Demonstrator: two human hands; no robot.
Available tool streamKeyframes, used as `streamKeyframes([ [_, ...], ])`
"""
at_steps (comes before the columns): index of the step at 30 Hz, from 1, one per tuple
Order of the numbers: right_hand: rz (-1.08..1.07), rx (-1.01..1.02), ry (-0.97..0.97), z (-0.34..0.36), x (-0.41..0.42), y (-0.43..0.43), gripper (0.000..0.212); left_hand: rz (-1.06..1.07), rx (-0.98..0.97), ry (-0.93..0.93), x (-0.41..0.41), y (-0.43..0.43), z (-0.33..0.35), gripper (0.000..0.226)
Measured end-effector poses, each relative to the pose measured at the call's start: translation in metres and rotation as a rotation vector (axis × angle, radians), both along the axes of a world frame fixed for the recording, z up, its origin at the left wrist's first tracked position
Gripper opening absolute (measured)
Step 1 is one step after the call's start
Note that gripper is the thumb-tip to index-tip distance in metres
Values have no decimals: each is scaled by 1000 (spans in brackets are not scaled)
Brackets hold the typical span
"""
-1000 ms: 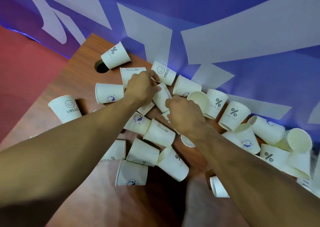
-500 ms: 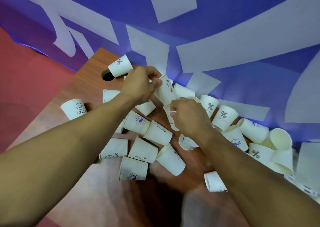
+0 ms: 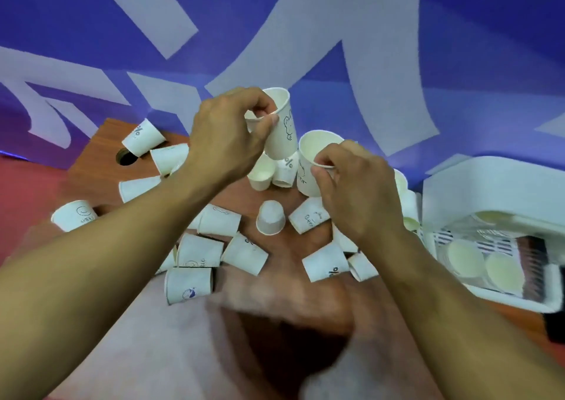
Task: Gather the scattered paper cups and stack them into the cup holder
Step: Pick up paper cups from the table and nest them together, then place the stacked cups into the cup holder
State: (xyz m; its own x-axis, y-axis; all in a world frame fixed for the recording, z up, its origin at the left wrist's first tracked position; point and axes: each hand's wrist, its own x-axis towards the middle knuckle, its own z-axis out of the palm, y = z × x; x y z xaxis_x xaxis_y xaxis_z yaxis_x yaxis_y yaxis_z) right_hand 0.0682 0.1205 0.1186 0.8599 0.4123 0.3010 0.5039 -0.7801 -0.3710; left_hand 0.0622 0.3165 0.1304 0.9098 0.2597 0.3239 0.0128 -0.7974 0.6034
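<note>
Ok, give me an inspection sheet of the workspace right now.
Surface: wooden table, round hole near its far left corner.
Job's things: scattered cups lie mostly on their sides; one upturned cup stands rim-down; more cups sit in the white tray at right.
Clutter: nothing seen.
Grippers: left hand holds a raised cup; right hand pinches a second cup by its rim.
Cables: nothing seen.
Surroundings: blue-and-white backdrop; red floor at left.

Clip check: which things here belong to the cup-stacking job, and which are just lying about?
Job: left hand, pinching a white paper cup; right hand, pinching a second white paper cup; scattered white paper cups; white plastic tray holding cups, probably the holder.
Lying about: round hole in the brown wooden table; blue-and-white backdrop; red floor.
</note>
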Motion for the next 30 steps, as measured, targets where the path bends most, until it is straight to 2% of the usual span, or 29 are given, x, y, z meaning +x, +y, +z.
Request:
streamKeyframes([
  [6,-175,49,-98,17,-21,-86,11,-209,88,-79,2,-87,7,8],
  [16,-402,201,-148,-17,-71,-238,9,-500,74,-150,-18,-227,-13,8],
  [23,-462,208,-150,-40,-74,-305,9,-607,57,-75,-17,-307,-40,13],
  [30,-525,165,-120,-76,-60,-347,9,-636,115,-30,-4,-349,-77,15],
])
